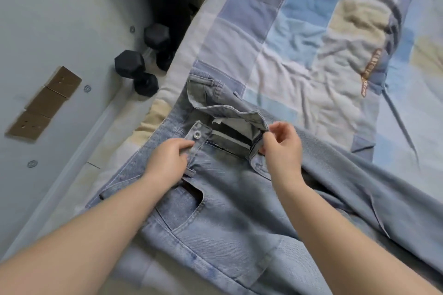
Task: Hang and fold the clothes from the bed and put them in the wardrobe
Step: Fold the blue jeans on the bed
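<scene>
Bare forearms reach in from the bottom edge toward a pair of light blue jeans (227, 223), which lies front-up across the near side of the bed (299, 38), its fly undone and waistband spread apart. Beneath it stretches a patchwork bedcover in blue, grey and cream squares. On the floor beside the bed sit two black hex dumbbells (141, 67), close to each other. Over the denim, the left hand (167, 163) pinches the waistband flap just below the metal button (197, 134), thumb and fingers closed on the cloth. The right hand (282, 148) grips the opposite flap at the buttonhole side, fingertips nipped shut on its edge, lifting it slightly.
</scene>
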`<action>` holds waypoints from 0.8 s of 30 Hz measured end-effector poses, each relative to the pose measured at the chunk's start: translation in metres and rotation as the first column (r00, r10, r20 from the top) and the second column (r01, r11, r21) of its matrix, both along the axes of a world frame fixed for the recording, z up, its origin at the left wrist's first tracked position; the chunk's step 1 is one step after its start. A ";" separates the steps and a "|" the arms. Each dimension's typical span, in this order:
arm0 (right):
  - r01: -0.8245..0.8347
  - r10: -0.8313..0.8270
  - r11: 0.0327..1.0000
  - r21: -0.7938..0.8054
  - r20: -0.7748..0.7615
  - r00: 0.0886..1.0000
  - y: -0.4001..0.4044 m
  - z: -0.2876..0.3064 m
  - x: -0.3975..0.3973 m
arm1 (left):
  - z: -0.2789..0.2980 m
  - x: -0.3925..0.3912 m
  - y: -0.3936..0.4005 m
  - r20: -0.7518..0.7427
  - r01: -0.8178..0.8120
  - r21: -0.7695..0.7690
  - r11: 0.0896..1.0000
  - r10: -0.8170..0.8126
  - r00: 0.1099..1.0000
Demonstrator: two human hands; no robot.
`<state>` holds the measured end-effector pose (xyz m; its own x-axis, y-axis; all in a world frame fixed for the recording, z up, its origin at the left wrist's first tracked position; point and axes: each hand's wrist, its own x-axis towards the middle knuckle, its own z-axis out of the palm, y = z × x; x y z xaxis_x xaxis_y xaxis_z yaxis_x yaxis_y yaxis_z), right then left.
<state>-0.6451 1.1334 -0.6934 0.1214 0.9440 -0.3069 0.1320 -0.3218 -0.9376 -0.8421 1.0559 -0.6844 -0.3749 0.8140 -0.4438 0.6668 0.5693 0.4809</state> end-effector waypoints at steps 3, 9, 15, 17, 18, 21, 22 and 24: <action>-0.229 0.225 0.971 0.067 0.063 0.972 -0.017 0.006 -0.012 | -0.003 -0.005 0.004 0.013 -0.002 -0.041 0.999 0.003 1.000; -0.822 0.883 0.467 -0.325 0.216 0.417 -0.054 -0.005 -0.023 | 0.005 0.000 0.004 0.024 -0.103 -0.002 0.995 0.103 0.994; -0.590 0.635 0.750 -0.297 0.073 0.769 -0.067 0.015 0.054 | 0.020 0.042 -0.009 -0.005 -0.047 0.095 0.994 0.047 0.999; -0.526 0.569 0.796 -0.299 0.073 0.819 -0.077 0.019 0.102 | 0.024 0.081 -0.009 0.024 -0.022 0.133 0.991 0.019 1.000; -0.491 0.534 0.817 -0.301 0.076 0.842 -0.081 0.020 0.126 | 0.027 0.102 -0.010 0.050 -0.006 0.145 0.989 -0.001 0.999; -0.366 0.418 0.878 -0.309 0.121 0.900 -0.105 0.024 0.213 | 0.037 0.180 -0.015 0.140 0.090 0.134 0.987 -0.109 0.984; -0.325 0.385 0.891 -0.318 0.145 0.912 -0.114 0.024 0.248 | 0.039 0.212 -0.018 0.171 0.116 0.127 0.985 -0.137 0.976; -0.252 0.321 0.908 -0.334 0.171 0.931 -0.132 0.023 0.313 | 0.038 0.272 -0.027 0.226 0.151 0.112 0.982 -0.173 0.959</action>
<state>-0.3324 1.0013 -0.6702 -0.0444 0.8143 -0.5787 0.4502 -0.5009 -0.7392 -0.5706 1.0288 -0.6466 -0.1291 0.8971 -0.4226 0.6091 0.4080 0.6801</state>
